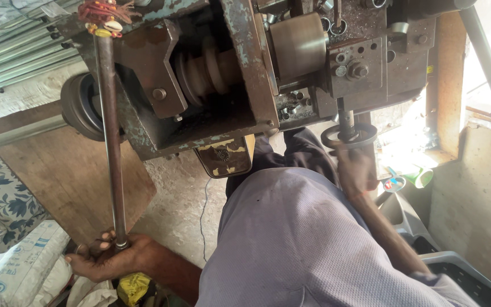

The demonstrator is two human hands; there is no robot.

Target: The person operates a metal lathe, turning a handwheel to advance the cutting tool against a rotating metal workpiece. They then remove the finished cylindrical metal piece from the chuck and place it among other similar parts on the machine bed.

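The fingers (104, 243) of the left hand (109, 258) are curling tightly around the lower end of a long, dull grey steel rod (111, 136), which is running up to the worn, blue-painted metal machine (217, 74) overhead. At the rod's upper end, a bundle of red thread and pale shells (104, 16) is hanging on the machine. The right hand (356, 167) is gripping the small dark round handwheel (348, 136) under the machine's right side, its fingers wrapping the rim, though blur is hiding their exact placement. Between the arms, the person's grey shirt (296, 244) is filling the middle. A brown wooden board (69, 176) is lying behind the rod, with a white woven sack (21, 264) just beside the left hand.
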